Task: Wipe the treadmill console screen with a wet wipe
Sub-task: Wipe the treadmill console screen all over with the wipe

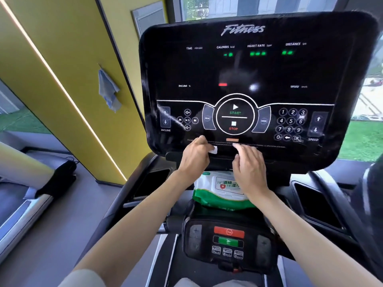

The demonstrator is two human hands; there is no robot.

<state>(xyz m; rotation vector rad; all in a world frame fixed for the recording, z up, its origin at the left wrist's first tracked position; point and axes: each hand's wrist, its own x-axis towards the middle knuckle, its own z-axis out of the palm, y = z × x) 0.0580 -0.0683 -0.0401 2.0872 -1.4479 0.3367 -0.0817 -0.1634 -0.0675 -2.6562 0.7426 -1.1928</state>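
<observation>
The black treadmill console screen [248, 75] fills the upper middle, with green readouts, a START/STOP ring and a number pad. My left hand [195, 155] is at the screen's lower edge, fingers closed on a small white wet wipe [213, 150] that peeks out beside the thumb. Just to its right, my right hand [249, 164] hovers with fingers spread and nothing in it, fingertips close to the console's bottom edge. Below both hands lies a green and white pack of wet wipes [217, 189] on the tray under the console.
A lower control panel [228, 241] with red and green buttons sits nearer to me. Black side cup pockets [315, 204] flank the tray. A yellow wall [68, 59] with a hanging blue cloth [107, 90] is on the left; another treadmill [31, 183] stands far left.
</observation>
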